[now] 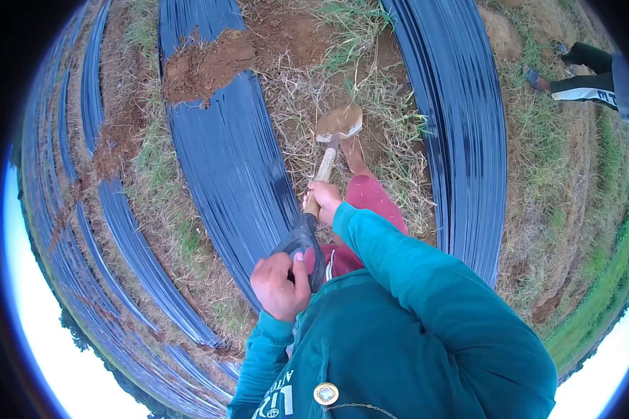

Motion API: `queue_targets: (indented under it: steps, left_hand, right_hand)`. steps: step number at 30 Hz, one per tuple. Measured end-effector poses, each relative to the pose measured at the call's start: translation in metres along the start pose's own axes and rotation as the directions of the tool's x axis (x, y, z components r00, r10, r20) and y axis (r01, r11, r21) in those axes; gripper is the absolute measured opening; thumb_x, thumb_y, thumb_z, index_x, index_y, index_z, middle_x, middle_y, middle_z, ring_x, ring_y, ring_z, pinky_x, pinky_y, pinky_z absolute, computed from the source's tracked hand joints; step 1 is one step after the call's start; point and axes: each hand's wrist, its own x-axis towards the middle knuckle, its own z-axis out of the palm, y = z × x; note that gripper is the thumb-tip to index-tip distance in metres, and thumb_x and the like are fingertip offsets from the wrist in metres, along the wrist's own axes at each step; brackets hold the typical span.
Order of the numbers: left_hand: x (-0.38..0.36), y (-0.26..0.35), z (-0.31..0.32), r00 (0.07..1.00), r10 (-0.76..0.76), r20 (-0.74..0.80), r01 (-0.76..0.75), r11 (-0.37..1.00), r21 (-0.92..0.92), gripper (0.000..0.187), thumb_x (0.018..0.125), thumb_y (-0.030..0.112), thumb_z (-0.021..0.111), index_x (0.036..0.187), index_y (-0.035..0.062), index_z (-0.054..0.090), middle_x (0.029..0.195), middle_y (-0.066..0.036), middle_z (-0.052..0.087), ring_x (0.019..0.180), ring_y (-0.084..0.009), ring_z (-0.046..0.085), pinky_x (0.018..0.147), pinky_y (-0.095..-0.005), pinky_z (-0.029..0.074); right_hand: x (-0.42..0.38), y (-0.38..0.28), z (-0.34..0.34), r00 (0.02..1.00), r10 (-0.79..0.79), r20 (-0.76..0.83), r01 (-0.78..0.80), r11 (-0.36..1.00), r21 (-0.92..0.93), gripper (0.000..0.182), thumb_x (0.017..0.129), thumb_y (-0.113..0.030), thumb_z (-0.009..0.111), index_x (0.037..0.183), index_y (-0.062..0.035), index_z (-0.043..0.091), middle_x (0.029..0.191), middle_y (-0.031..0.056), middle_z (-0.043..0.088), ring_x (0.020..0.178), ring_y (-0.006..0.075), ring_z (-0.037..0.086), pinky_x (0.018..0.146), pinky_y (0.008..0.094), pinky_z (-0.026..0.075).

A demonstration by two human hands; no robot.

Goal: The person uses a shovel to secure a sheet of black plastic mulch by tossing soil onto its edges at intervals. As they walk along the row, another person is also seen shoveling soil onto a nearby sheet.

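Note:
A shovel with a wooden shaft (325,166) and a black D-shaped handle (305,241) slants up from my body. My right hand (323,200) is wrapped round the lower shaft, just above the black part. At the handle is my left hand (282,285), its fingers curled at the grip's left side; how firmly they hold it is partly hidden. The soil-coated blade (340,123) lies over dry grass, by my foot. Black plastic sheeting (223,153) runs to the left of the shovel, with a heap of brown soil (210,66) across it.
Another covered bed (461,126) runs along the right. Further right, a person in dark trousers (587,82) stands on the grass. More plastic-covered rows (136,230) curve away on the left, with dry grass and bare soil between them.

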Motion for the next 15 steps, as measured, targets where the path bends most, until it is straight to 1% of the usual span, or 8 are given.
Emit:
queue_targets:
  steps: [2,3,6,7,10,11,14,15]
  left_hand:
    - [-0.026,-0.004,0.017,0.997,0.044,-0.059,-0.044,0.999,-0.006,0.033,0.085,0.012,0.065,0.059,0.007,0.045,0.052,-0.009,0.044,0.045,-0.0311,0.042,0.051,-0.0412,0.032]
    - [-0.039,-0.007,0.027,0.994,0.066,-0.088,-0.068,0.998,-0.014,0.033,0.084,0.013,0.065,0.058,0.0076,0.045,0.051,-0.008,0.044,0.044,-0.031,0.043,0.051,-0.041,0.033]
    - [-0.082,-0.02,0.051,0.976,0.128,-0.177,-0.127,0.992,0.021,0.033,0.083,0.014,0.065,0.058,0.0084,0.045,0.052,-0.008,0.047,0.046,-0.0301,0.047,0.051,-0.0405,0.034]
    - [-0.098,-0.021,0.055,0.973,0.133,-0.191,-0.129,0.991,0.031,0.032,0.083,0.015,0.065,0.058,0.0085,0.046,0.052,-0.008,0.048,0.046,-0.03,0.048,0.051,-0.0407,0.035]
    - [-0.12,-0.024,0.057,0.961,0.147,-0.234,-0.138,0.989,0.057,0.03,0.082,0.016,0.064,0.058,0.0088,0.048,0.053,-0.008,0.05,0.047,-0.0298,0.05,0.051,-0.041,0.036]
    - [-0.125,-0.023,0.057,0.964,0.138,-0.226,-0.132,0.99,0.044,0.03,0.082,0.016,0.064,0.059,0.0088,0.048,0.053,-0.008,0.051,0.047,-0.0297,0.05,0.052,-0.0411,0.036]
    - [-0.125,-0.027,0.068,0.963,0.11,-0.245,-0.106,0.994,0.031,0.029,0.082,0.017,0.064,0.058,0.0095,0.048,0.053,-0.007,0.051,0.047,-0.0295,0.05,0.052,-0.0411,0.036]
    - [-0.125,-0.029,0.07,0.963,0.108,-0.247,-0.104,0.994,0.032,0.029,0.082,0.017,0.064,0.058,0.0097,0.048,0.053,-0.007,0.051,0.047,-0.0294,0.05,0.052,-0.0411,0.036]
  right_hand:
    - [-0.002,0.012,-0.024,0.996,0.027,0.088,-0.036,0.995,0.097,0.017,0.093,-0.016,0.057,0.1,-0.0022,0.049,0.072,0.0105,0.052,0.057,0.0228,0.056,0.048,0.0414,0.05]
    - [0.004,0.024,-0.036,0.986,0.01,0.166,-0.017,0.999,0.04,0.014,0.094,-0.016,0.055,0.098,-0.0028,0.05,0.071,0.0099,0.053,0.056,0.022,0.055,0.05,0.0409,0.05]
    - [-0.007,0.054,-0.062,0.971,-0.042,0.237,0.075,0.989,-0.131,0.012,0.094,-0.014,0.054,0.093,-0.0025,0.052,0.07,0.0092,0.054,0.055,0.0215,0.055,0.052,0.0395,0.051]
    - [-0.005,0.062,-0.068,0.969,-0.068,0.238,0.1,0.987,-0.127,0.011,0.095,-0.013,0.053,0.091,-0.0018,0.053,0.068,0.0085,0.054,0.055,0.0219,0.055,0.053,0.039,0.05]
    - [-0.006,0.081,-0.078,0.96,-0.102,0.261,0.154,0.97,-0.188,0.011,0.094,-0.012,0.053,0.092,-0.0008,0.054,0.067,0.0088,0.054,0.055,0.0222,0.054,0.053,0.039,0.05]
    - [-0.003,0.083,-0.08,0.965,-0.088,0.249,0.16,0.945,-0.286,0.012,0.094,-0.012,0.053,0.094,0.0002,0.054,0.066,0.0087,0.055,0.054,0.022,0.054,0.052,0.0383,0.05]
    - [0.009,0.081,-0.085,0.974,-0.118,0.193,0.174,0.936,-0.306,0.011,0.094,-0.011,0.054,0.094,0.0004,0.054,0.067,0.0089,0.055,0.054,0.0216,0.055,0.051,0.0378,0.05]
    - [0.014,0.078,-0.086,0.972,-0.1,0.212,0.168,0.928,-0.333,0.01,0.093,-0.009,0.054,0.094,0.0005,0.054,0.067,0.0088,0.055,0.054,0.0212,0.054,0.049,0.0379,0.049]
